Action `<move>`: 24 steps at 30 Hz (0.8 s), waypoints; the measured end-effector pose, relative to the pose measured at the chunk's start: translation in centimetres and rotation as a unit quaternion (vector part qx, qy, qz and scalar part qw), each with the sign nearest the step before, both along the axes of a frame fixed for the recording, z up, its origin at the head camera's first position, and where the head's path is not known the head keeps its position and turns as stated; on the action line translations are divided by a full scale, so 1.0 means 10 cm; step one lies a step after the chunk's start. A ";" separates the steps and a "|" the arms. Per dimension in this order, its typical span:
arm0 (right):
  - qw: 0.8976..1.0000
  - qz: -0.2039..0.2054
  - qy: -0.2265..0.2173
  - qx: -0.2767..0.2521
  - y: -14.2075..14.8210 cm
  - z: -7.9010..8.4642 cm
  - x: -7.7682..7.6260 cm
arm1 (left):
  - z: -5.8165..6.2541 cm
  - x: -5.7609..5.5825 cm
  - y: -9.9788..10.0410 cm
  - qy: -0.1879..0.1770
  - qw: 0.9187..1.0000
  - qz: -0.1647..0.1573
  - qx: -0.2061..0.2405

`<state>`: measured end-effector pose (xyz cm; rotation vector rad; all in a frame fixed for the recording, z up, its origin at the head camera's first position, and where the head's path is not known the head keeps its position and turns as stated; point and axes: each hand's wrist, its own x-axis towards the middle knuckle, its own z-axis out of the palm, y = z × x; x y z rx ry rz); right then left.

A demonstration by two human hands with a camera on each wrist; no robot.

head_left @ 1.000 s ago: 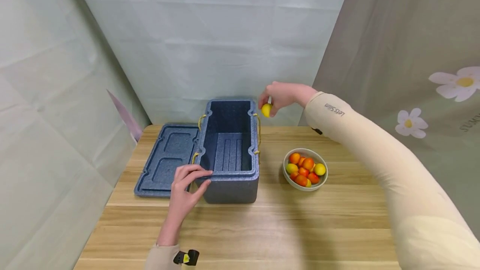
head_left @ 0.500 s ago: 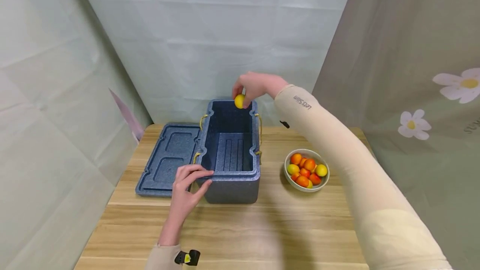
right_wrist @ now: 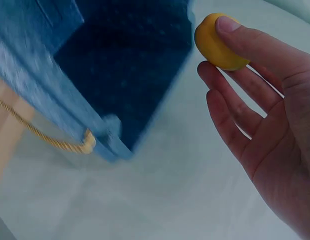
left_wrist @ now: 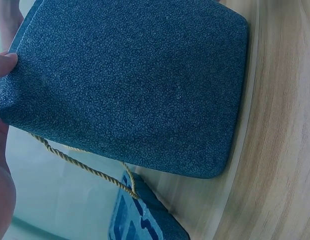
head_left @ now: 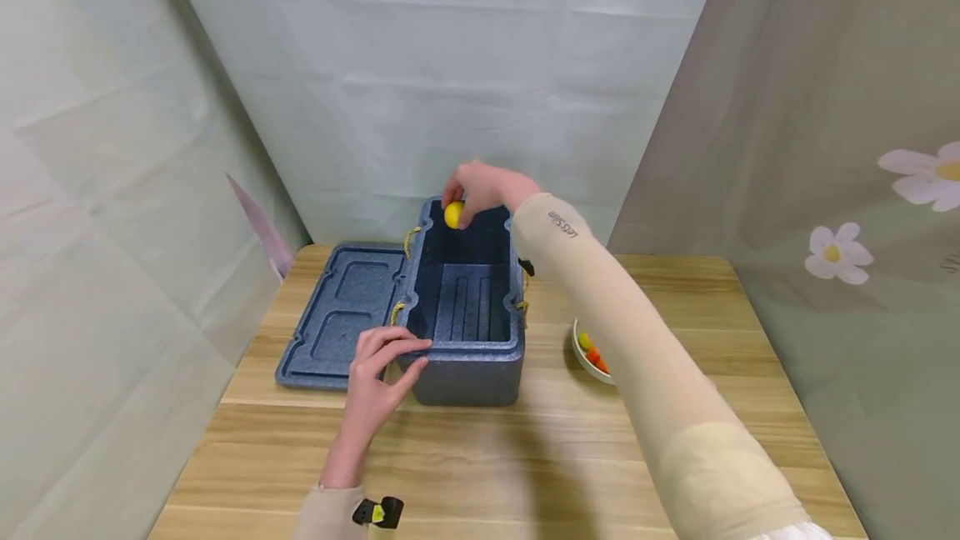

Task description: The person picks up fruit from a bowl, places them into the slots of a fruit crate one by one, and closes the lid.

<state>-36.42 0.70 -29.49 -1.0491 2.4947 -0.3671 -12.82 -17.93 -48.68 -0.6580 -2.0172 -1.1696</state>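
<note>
Over the far end of the box (head_left: 467, 383), I had the lemon (head_left: 453, 215) pinched in the right hand (head_left: 484, 185) — fingers (right_wrist: 227, 107) narrow around it at the top, thumb (right_wrist: 260, 47) pressed on its skin. Through the right wrist view I saw the lower fingers fanned out, apart from one another. From my seat I couldn't tell how high the lemon hung above the rim. Down at the near left corner, the left hand (head_left: 375, 373) gripped the box, fingertip on the rim and thumb against the outer wall. Just beside the box on the left, the lid (head_left: 341, 304) lay flat on the table (head_left: 457, 473). A yellow rope (right_wrist: 60, 143) hung along the side of the box. Near it on the right sat a pale bowl (head_left: 587, 367) of fruit (head_left: 592, 354) — partly hidden from me by the right sleeve (head_left: 637, 315). Pale cloth (head_left: 420, 65) rose behind the table.
</note>
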 end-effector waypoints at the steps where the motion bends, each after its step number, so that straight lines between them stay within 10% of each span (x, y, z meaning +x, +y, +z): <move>1: 1.000 -0.002 -0.002 -0.001 -0.02 -0.05 0.00 | 0.00 0.00 0.00 -0.001 1.000 0.000 0.000; 24: 0.998 -0.031 -0.048 -0.035 -0.23 -0.76 0.11 | 0.00 0.00 -0.01 0.012 1.000 0.005 0.009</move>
